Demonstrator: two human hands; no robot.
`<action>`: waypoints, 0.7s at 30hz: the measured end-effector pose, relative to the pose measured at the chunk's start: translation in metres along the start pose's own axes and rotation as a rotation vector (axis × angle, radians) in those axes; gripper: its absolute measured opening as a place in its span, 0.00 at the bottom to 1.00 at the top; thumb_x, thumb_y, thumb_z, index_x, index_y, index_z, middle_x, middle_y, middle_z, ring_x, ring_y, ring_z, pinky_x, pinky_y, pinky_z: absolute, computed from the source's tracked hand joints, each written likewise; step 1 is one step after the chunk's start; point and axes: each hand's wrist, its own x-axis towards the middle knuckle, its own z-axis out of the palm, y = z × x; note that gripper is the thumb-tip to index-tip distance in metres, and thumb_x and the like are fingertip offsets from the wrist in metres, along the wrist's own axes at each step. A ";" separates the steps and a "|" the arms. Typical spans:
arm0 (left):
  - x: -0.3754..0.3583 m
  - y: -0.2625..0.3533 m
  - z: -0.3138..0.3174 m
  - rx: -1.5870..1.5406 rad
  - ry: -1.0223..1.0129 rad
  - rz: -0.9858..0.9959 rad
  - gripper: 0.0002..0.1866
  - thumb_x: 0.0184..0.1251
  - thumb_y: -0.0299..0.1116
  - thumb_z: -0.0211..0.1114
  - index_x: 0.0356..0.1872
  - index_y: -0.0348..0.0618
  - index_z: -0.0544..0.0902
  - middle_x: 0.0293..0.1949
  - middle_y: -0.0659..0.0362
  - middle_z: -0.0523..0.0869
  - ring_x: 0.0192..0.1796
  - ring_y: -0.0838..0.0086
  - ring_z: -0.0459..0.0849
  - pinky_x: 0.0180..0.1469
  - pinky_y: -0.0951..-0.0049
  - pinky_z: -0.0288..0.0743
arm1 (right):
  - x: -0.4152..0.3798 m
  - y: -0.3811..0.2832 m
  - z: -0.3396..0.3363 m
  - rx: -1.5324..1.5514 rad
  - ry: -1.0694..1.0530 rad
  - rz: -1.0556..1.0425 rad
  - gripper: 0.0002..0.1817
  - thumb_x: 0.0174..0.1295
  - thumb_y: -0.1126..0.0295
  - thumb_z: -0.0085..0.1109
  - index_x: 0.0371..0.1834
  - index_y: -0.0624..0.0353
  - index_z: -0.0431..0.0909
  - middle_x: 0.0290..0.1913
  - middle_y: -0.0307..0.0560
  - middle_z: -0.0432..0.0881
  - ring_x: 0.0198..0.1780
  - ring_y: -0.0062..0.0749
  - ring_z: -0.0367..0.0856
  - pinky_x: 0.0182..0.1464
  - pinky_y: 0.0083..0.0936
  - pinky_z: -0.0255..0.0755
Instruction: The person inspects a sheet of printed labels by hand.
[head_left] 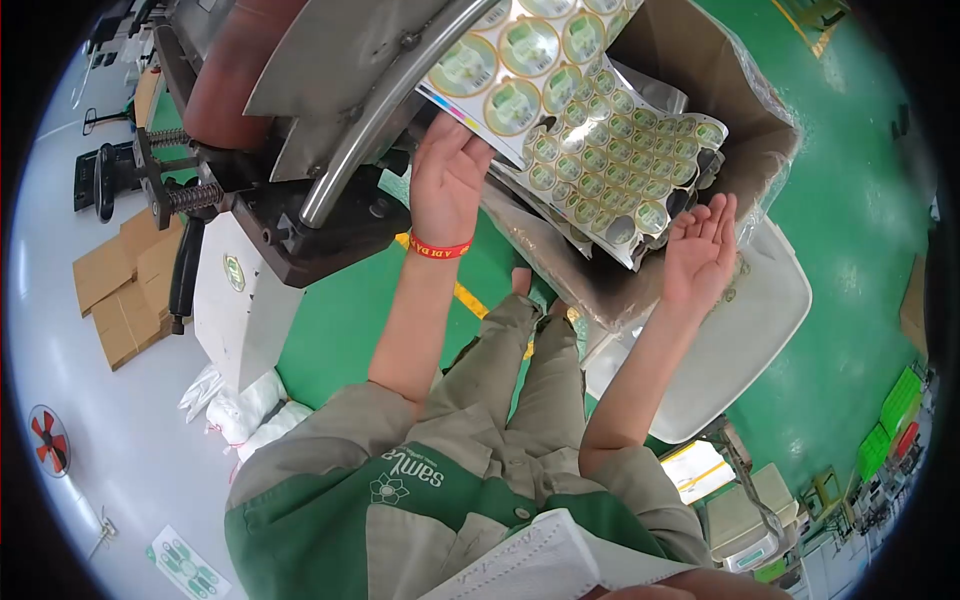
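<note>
My left hand (448,190), with a red wristband, is palm up at the lower edge of a printed sheet of round labels (528,48). Its fingers reach under the sheet, so their tips are hidden. Part of this sheet disappears behind the machine's metal guard. Below it, a stack of curled label sheets (610,150) with scalloped edges lies in a plastic-lined cardboard box (750,130). My right hand (700,255) is open and palm up beside the stack's right corner, its fingers slightly bent and nothing in it.
At upper left stands a machine with a red roller (235,80), a curved metal bar (345,165) and springs. A pale plastic tub (770,310) sits under the box. Flattened cardboard (125,285), white bags (245,410) and a red-bladed fan (48,440) are at left.
</note>
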 end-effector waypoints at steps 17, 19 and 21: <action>-0.003 -0.001 0.003 -0.047 0.011 -0.023 0.27 0.68 0.37 0.48 0.66 0.37 0.62 0.63 0.52 0.70 0.65 0.64 0.70 0.66 0.63 0.60 | -0.019 0.070 0.067 -0.739 -0.265 -0.350 0.13 0.59 0.74 0.61 0.49 0.61 0.78 0.35 0.34 0.75 0.31 0.13 0.68 0.33 0.12 0.64; -0.001 -0.008 0.001 -0.045 0.023 -0.014 0.26 0.68 0.37 0.48 0.65 0.37 0.63 0.63 0.52 0.71 0.64 0.64 0.70 0.66 0.64 0.60 | -0.017 0.094 0.074 -0.850 -0.390 -0.385 0.14 0.57 0.75 0.63 0.48 0.59 0.79 0.34 0.34 0.75 0.31 0.13 0.68 0.33 0.12 0.63; 0.001 -0.012 -0.001 -0.007 0.044 -0.045 0.24 0.68 0.37 0.48 0.62 0.39 0.66 0.61 0.54 0.72 0.62 0.66 0.72 0.64 0.65 0.62 | -0.019 0.106 0.083 -1.062 -0.573 -0.476 0.17 0.52 0.75 0.67 0.48 0.58 0.80 0.34 0.33 0.74 0.30 0.14 0.65 0.31 0.13 0.62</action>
